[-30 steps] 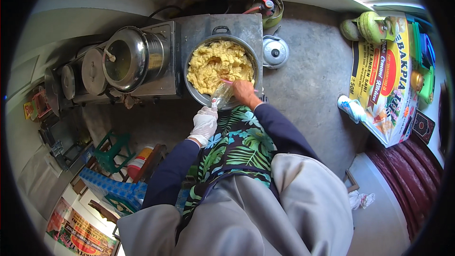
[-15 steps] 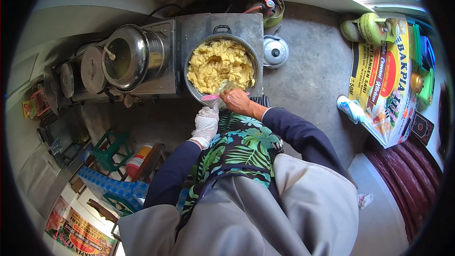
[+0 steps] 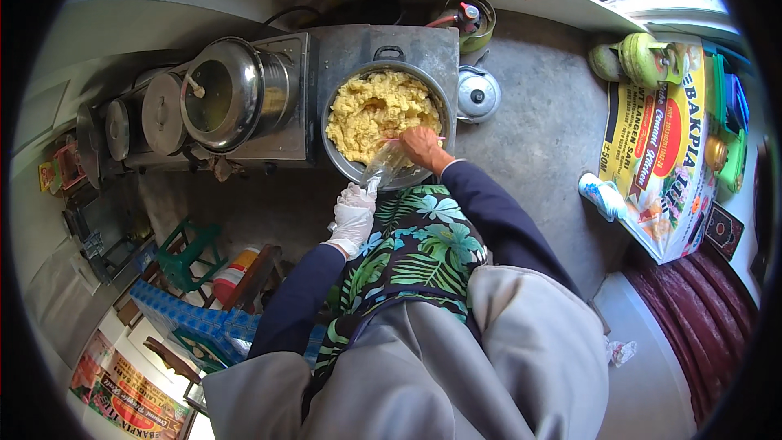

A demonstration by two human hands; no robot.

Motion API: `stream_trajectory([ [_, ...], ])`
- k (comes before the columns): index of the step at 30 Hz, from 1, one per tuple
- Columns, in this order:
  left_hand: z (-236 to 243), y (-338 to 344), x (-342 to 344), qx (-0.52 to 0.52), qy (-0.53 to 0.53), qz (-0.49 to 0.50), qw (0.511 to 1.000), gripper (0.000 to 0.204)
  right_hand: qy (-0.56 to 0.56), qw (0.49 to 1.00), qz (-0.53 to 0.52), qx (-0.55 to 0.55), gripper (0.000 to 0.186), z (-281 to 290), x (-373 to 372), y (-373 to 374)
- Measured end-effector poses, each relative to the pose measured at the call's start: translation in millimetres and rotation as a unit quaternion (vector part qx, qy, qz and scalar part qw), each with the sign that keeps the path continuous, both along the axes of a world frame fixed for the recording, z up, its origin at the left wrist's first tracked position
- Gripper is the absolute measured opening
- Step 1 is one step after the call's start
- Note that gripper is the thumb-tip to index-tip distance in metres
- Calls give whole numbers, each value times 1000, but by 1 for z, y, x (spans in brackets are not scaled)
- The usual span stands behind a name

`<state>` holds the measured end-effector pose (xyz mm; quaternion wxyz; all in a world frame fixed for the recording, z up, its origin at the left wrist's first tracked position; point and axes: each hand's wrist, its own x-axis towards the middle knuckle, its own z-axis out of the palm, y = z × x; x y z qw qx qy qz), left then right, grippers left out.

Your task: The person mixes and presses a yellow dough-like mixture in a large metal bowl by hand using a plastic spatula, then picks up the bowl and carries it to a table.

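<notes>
A large metal pot (image 3: 450,126) with black loop handles holds a heap of yellow, crumbly mash (image 3: 383,104). My left hand (image 3: 353,216), in a white glove, is closed on a clear plastic bag (image 3: 383,167) at the pot's near rim. Over the near right part of the mash, my bare right hand (image 3: 421,147) is closed round a thin pink utensil (image 3: 441,140). Its working end is hidden, so its exact kind does not show. The bag stretches between my two hands.
Left of the pot stands a stove (image 3: 297,134) with a tall lidded steamer (image 3: 273,94) and other lidded pots. A kettle (image 3: 477,94) stands to the right. Farther right are green gas cylinders (image 3: 649,61) and a printed box (image 3: 656,187). A green stool (image 3: 191,257) is lower left.
My right hand has moved right and slightly up over the mash, carrying the pink utensil. More of the clear bag now shows between my hands. The left hand stays about where it was.
</notes>
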<state>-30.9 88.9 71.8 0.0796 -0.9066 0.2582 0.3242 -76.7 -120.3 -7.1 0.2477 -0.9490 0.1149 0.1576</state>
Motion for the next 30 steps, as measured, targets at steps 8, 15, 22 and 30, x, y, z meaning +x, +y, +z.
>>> stream_trajectory([
  [8, 14, 15, 14, -35, -73, -304, 949, 35, 2, 998, 61, -26, 15, 8, 22, 22],
  [15, 24, -34, 16, 75, -41, -237, 968, 73, -2, 996, -84, 15, 13, 14, 8, 7],
  [22, -7, -20, 26, -27, 72, -116, 990, 81, -85, 978, -162, 100, 20, 36, -38, 72],
  [30, 23, 2, 19, -51, 88, -83, 991, 85, -125, 987, -86, 49, 19, 57, -32, 82],
])
